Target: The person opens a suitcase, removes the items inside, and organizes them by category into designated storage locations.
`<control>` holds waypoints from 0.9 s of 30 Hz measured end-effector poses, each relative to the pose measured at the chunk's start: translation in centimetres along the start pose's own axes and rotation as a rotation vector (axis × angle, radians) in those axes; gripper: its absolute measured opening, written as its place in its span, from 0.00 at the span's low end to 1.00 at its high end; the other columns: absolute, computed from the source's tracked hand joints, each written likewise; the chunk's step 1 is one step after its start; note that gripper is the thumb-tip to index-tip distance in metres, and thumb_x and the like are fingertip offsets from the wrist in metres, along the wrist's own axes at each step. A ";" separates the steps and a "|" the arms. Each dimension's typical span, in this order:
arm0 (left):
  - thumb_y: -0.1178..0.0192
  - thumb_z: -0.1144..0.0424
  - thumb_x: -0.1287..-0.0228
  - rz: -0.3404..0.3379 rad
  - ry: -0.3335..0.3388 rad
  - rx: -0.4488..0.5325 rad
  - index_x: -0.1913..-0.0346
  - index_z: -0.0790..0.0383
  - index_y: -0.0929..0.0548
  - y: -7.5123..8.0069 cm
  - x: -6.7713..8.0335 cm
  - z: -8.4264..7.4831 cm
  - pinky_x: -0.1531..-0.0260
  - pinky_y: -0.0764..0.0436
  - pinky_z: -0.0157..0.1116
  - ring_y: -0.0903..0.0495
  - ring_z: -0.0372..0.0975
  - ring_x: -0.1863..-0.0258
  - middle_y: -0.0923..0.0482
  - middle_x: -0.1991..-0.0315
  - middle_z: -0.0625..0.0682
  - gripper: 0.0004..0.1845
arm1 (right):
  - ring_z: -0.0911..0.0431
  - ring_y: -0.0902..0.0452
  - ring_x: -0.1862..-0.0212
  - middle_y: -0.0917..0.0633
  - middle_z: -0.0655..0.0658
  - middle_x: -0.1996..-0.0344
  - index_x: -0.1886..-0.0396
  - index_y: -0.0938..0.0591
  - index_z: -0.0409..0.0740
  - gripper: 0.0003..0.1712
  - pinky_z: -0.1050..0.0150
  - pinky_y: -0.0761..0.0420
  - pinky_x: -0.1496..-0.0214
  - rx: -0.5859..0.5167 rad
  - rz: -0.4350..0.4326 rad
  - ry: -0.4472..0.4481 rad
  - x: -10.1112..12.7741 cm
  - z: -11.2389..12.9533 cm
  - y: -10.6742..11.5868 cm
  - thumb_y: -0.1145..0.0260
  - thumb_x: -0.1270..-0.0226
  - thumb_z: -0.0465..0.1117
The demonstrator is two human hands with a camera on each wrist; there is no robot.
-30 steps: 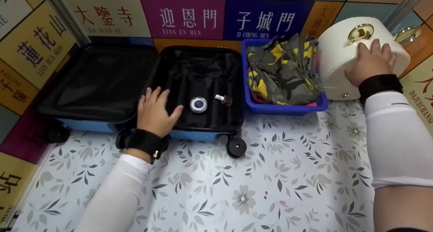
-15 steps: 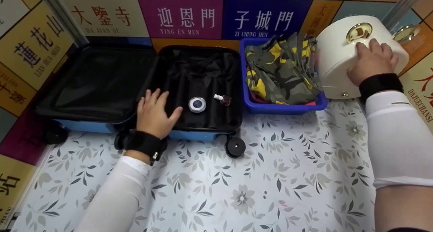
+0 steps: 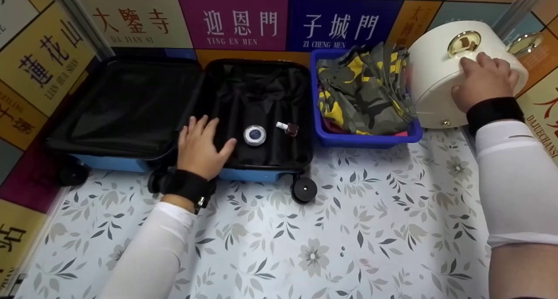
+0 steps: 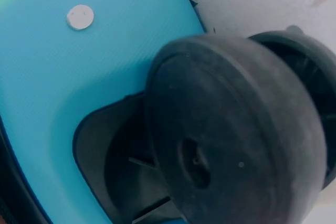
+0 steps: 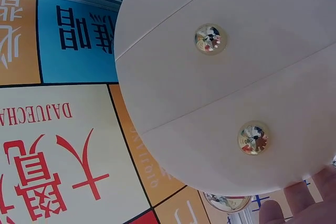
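Observation:
An open suitcase point(image 3: 253, 173) with black lining and a blue shell lies at the back left. My left hand point(image 3: 200, 148) rests at its middle seam, fingers spread and straight, thumb toward the right half. Inside that half lie a round white-rimmed tin point(image 3: 255, 135) and a small dark red nail polish bottle point(image 3: 287, 128) with a white cap. My right hand point(image 3: 486, 81) lies on top of a glossy white round-ended case point(image 3: 436, 81) with gold handles, its fingers slightly bent. The left wrist view shows a black suitcase wheel point(image 4: 226, 129); that hand is out of its sight.
Between suitcase and white case stands a blue plastic basket point(image 3: 366, 141) filled with folded camouflage clothing point(image 3: 366, 90). A wall panel with colored, lettered tiles point(image 3: 235, 24) closes off the back. The table point(image 3: 314, 229) has a floral cover.
My right hand has shifted slightly to the right on the white case, its fingers bending a little more. The left hand stays at the suitcase seam.

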State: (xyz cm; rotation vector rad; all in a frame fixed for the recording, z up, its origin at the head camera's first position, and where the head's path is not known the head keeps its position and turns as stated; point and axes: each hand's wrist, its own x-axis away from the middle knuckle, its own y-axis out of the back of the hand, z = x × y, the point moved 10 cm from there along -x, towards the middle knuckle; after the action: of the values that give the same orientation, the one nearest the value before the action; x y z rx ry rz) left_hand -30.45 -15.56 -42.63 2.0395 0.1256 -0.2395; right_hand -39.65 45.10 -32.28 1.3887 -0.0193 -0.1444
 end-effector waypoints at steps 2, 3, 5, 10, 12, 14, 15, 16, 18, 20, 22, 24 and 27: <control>0.40 0.37 0.29 -0.003 -0.005 0.001 0.23 0.60 0.28 0.1 0.0 -0.1 0.17 0.54 0.59 0.50 0.61 0.15 0.37 0.20 0.65 0.41 | 0.21 0.60 0.20 0.51 0.27 0.16 0.17 0.42 0.39 0.40 0.23 0.58 0.25 0.009 -0.007 0.000 0.2 -0.1 0.1 0.44 0.25 0.40; 0.40 0.37 0.29 -0.004 -0.006 0.001 0.23 0.59 0.28 0.1 0.0 -0.2 0.17 0.54 0.59 0.50 0.61 0.15 0.37 0.20 0.65 0.41 | 0.20 0.59 0.20 0.51 0.27 0.16 0.17 0.41 0.38 0.40 0.23 0.57 0.25 0.013 -0.007 -0.001 0.2 -0.2 0.1 0.43 0.24 0.41; 0.40 0.37 0.29 -0.006 -0.007 -0.004 0.23 0.59 0.28 0.2 -0.1 -0.3 0.17 0.54 0.59 0.50 0.61 0.16 0.37 0.20 0.64 0.41 | 0.20 0.58 0.21 0.50 0.27 0.16 0.17 0.41 0.38 0.39 0.24 0.57 0.25 0.026 -0.006 -0.002 0.3 -0.3 0.1 0.42 0.23 0.43; 0.40 0.37 0.29 0.001 -0.003 -0.005 0.23 0.59 0.28 0.2 -0.1 -0.3 0.17 0.54 0.59 0.49 0.61 0.16 0.37 0.20 0.65 0.40 | 0.19 0.53 0.22 0.46 0.28 0.17 0.19 0.37 0.37 0.36 0.25 0.54 0.25 0.060 -0.029 -0.001 0.4 -0.3 0.4 0.44 0.21 0.44; 0.40 0.37 0.29 0.004 -0.004 0.000 0.23 0.60 0.29 0.1 -0.2 -0.3 0.17 0.54 0.59 0.50 0.61 0.16 0.37 0.20 0.65 0.41 | 0.20 0.50 0.23 0.41 0.28 0.19 0.21 0.33 0.36 0.33 0.25 0.51 0.25 0.068 -0.055 -0.005 0.5 -0.4 0.6 0.45 0.21 0.42; 0.40 0.37 0.29 0.004 -0.005 0.002 0.23 0.60 0.28 0.1 -0.2 -0.4 0.17 0.54 0.60 0.50 0.61 0.16 0.37 0.20 0.65 0.41 | 0.21 0.46 0.24 0.36 0.28 0.21 0.24 0.30 0.35 0.30 0.26 0.48 0.26 0.069 -0.088 -0.009 0.6 -0.4 0.9 0.45 0.22 0.40; 0.40 0.37 0.29 0.002 -0.006 0.001 0.23 0.60 0.28 0.1 -0.2 -0.4 0.17 0.54 0.60 0.49 0.61 0.16 0.37 0.20 0.65 0.41 | 0.21 0.45 0.25 0.34 0.28 0.22 0.26 0.28 0.34 0.28 0.27 0.47 0.26 0.066 -0.103 -0.008 0.6 -0.5 1.1 0.44 0.22 0.39; 0.40 0.37 0.29 -0.002 -0.007 0.000 0.23 0.60 0.28 0.1 -0.2 -0.4 0.18 0.54 0.60 0.49 0.62 0.16 0.36 0.20 0.65 0.41 | 0.22 0.42 0.26 0.32 0.28 0.24 0.28 0.26 0.33 0.27 0.27 0.46 0.27 0.058 -0.122 -0.005 0.6 -0.4 1.3 0.44 0.23 0.38; 0.39 0.37 0.30 -0.008 -0.009 -0.003 0.23 0.60 0.28 0.1 -0.2 -0.3 0.18 0.54 0.60 0.49 0.62 0.16 0.36 0.20 0.65 0.41 | 0.23 0.39 0.29 0.27 0.26 0.28 0.33 0.23 0.31 0.24 0.27 0.44 0.29 0.031 -0.161 0.003 0.6 -0.4 1.7 0.43 0.25 0.36; 0.39 0.37 0.30 -0.011 -0.009 -0.004 0.24 0.60 0.28 0.1 -0.2 -0.3 0.18 0.53 0.60 0.48 0.62 0.16 0.36 0.21 0.65 0.41 | 0.23 0.38 0.31 0.26 0.23 0.32 0.38 0.21 0.29 0.21 0.28 0.44 0.28 -0.001 -0.190 0.012 0.7 -0.4 2.0 0.41 0.26 0.34; 0.39 0.37 0.30 -0.010 -0.009 -0.005 0.24 0.60 0.28 0.1 -0.3 -0.2 0.18 0.53 0.60 0.48 0.62 0.16 0.36 0.20 0.65 0.41 | 0.23 0.38 0.33 0.27 0.20 0.37 0.41 0.21 0.27 0.19 0.28 0.45 0.27 -0.019 -0.202 0.020 0.8 -0.3 2.2 0.40 0.27 0.34; 0.39 0.37 0.30 -0.006 -0.007 -0.006 0.23 0.60 0.28 0.0 -0.3 -0.2 0.18 0.53 0.60 0.49 0.62 0.16 0.36 0.20 0.65 0.41 | 0.23 0.40 0.33 0.29 0.20 0.40 0.44 0.22 0.27 0.17 0.28 0.48 0.27 -0.017 -0.186 0.023 0.8 -0.3 2.2 0.39 0.26 0.34; 0.40 0.37 0.29 0.004 -0.005 -0.006 0.23 0.59 0.28 -0.1 -0.3 -0.3 0.18 0.54 0.60 0.50 0.61 0.16 0.37 0.20 0.65 0.41 | 0.22 0.41 0.36 0.30 0.20 0.43 0.45 0.22 0.28 0.15 0.27 0.49 0.31 0.003 -0.142 0.041 0.8 -0.1 2.0 0.39 0.24 0.33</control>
State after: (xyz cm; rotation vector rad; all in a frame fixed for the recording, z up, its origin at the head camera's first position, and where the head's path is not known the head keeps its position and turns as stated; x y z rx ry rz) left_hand -30.75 -15.29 -42.49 2.0333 0.1194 -0.2413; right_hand -38.70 45.47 -30.35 1.3960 0.1130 -0.2340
